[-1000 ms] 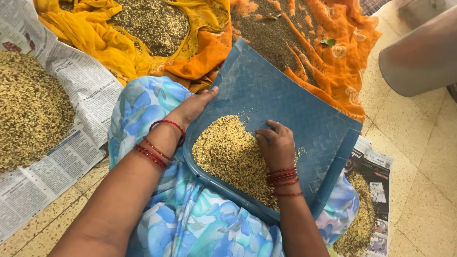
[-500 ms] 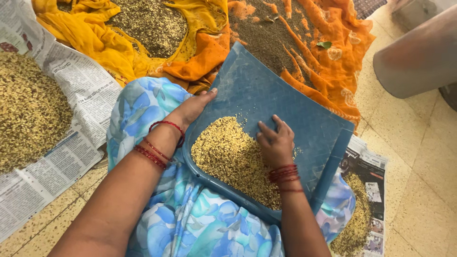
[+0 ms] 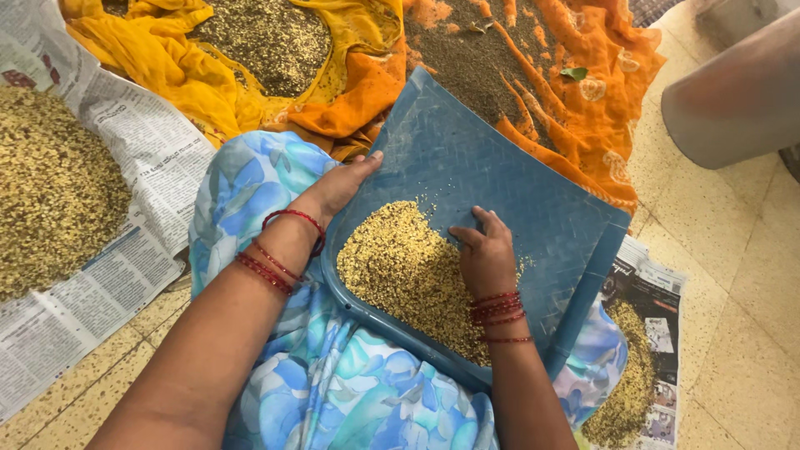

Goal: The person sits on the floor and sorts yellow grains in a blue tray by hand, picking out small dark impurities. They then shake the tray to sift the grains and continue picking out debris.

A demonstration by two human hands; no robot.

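The wide blue woven plastic winnowing tray (image 3: pixel 500 179), seemingly light and slightly flexible, is being gripped on the lap at its left rim by the left hand (image 3: pixel 337 187), while loose yellowish grain (image 3: pixel 400 262), lying in the tray's near corner, is being touched by the right hand (image 3: pixel 487 258) with fingers loosely curled.

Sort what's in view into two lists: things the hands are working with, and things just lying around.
In use:
left hand, gripping the tray's edge
right hand, resting on the grain
blue woven tray
yellow grain on the tray

Lying about:
grain heap on newspaper
dark seeds on yellow cloth
dark seeds on orange cloth
small grain pile on newspaper
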